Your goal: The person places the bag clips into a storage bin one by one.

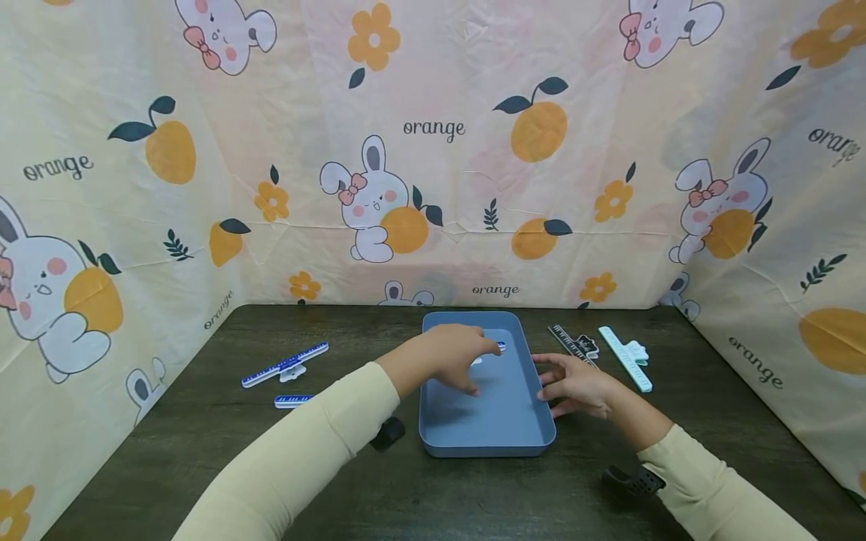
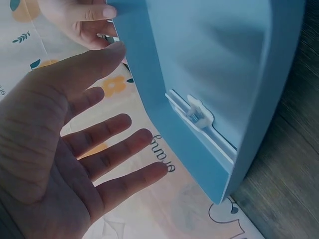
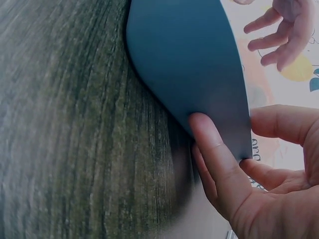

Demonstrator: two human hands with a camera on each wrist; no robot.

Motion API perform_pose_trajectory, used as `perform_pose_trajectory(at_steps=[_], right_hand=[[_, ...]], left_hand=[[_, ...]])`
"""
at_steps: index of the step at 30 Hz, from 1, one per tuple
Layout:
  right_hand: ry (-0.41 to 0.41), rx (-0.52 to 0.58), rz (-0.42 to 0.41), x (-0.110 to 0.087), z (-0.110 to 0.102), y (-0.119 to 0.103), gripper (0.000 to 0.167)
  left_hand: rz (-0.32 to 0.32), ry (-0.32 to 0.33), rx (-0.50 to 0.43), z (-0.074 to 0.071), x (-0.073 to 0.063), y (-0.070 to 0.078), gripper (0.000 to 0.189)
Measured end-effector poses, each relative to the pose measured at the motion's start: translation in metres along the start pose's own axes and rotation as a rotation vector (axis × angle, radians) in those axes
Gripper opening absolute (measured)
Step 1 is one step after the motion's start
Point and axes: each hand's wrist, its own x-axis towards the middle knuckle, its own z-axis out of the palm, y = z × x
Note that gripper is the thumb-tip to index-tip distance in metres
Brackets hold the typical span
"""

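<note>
A shallow blue tray (image 1: 487,421) lies on the dark wooden table. Over its left half reaches my left hand (image 1: 455,355), thumb and fingers spread apart, holding nothing. In the left wrist view, a pale ruler clip (image 2: 200,119) lies along the inside of one short wall of the tray; the left hand partly hides it in the head view. My right hand (image 1: 576,385) is at the tray's right side, extended fingers touching the outer wall. The right wrist view shows one fingertip (image 3: 203,127) against that wall and another at the rim.
Left of the tray lie a blue-and-white ruler clip (image 1: 286,366) and another blue ruler piece (image 1: 292,402), partly behind the left sleeve. To the right are a black ruler clip (image 1: 573,344) and a pale turquoise one (image 1: 625,359). A printed cloth (image 1: 440,180) hangs behind the table.
</note>
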Motion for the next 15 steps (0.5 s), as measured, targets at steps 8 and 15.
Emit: perform_pose_trajectory(at_steps=[8,15], right_hand=[[0.004,-0.009,0.010,0.000,0.001,-0.001,0.082],[0.000,-0.015,0.008,-0.001,0.000,0.000,0.081]], left_hand=[[0.016,0.074,-0.012,-0.002,-0.020,-0.012,0.053],[0.008,0.160,-0.015,0.000,-0.036,-0.021,0.044]])
